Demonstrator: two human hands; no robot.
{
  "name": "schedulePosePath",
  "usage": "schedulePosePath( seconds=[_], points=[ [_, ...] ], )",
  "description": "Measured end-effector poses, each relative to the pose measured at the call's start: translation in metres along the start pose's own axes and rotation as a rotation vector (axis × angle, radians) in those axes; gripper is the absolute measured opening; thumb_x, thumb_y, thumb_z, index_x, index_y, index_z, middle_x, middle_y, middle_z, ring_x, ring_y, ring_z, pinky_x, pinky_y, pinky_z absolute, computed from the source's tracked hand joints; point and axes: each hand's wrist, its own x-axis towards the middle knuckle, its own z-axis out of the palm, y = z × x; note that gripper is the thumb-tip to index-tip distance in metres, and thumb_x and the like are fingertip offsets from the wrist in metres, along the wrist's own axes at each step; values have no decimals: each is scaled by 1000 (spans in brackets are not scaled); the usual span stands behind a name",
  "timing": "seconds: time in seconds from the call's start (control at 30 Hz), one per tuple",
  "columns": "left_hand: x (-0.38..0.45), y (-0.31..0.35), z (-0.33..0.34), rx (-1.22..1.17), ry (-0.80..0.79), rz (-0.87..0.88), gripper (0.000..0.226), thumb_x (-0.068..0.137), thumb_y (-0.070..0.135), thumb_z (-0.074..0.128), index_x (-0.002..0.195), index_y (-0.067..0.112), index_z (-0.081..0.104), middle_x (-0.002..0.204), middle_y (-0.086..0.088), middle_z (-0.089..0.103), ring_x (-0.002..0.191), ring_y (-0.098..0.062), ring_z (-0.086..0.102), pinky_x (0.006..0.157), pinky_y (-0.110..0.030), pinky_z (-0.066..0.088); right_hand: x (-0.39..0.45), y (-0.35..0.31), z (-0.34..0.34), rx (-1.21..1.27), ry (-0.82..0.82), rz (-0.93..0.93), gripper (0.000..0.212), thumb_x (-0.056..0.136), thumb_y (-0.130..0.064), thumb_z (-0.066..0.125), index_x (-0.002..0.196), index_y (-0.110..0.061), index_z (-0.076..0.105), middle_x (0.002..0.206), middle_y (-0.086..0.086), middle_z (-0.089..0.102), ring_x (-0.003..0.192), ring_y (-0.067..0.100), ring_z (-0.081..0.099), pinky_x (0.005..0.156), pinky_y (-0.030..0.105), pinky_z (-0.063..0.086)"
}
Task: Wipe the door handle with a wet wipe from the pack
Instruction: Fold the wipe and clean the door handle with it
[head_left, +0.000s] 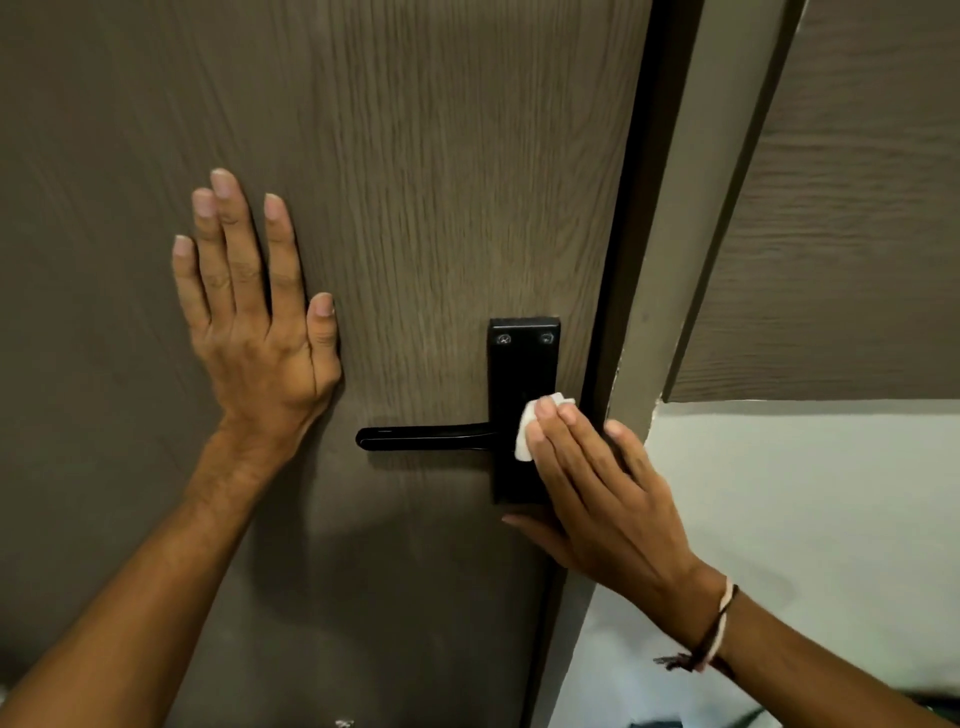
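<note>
A black lever door handle (423, 437) sticks out to the left from a black backplate (522, 358) on a brown wood-grain door (415, 182). My right hand (597, 483) presses a folded white wet wipe (525, 434) flat against the backplate, right where the lever joins it. Its fingers cover most of the wipe and the plate's lower part. My left hand (254, 322) lies flat on the door, fingers spread, left of and above the handle, holding nothing. The pack of wipes is not in view.
The door's edge and a grey-brown frame (691, 234) run down just right of the backplate. A pale wall (805, 519) fills the lower right, with a brown panel (857, 234) above it. A cord bracelet sits on my right wrist.
</note>
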Motion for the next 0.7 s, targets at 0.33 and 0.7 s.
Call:
schedulePosePath(
  seconds=[0.33,0.7],
  points=[
    [-1,-2,2,15,-29,0,63,107,39,17,163,12,5,161,-32,28,158,-20,-4,131,-48,10,17,-24,8,-70,-78,-248,95,100,-63,46,165,-5,8,174,19,-4,161,32,-7,132,46,-6],
    [6,-5,-50,-110,-263,-1,57,111,29,33,162,9,20,169,-20,22,160,-24,14,130,-41,21,99,-62,-12,173,118,-407,36,106,-9,54,140,-6,64,141,12,68,136,26,60,122,40,37]
  ],
)
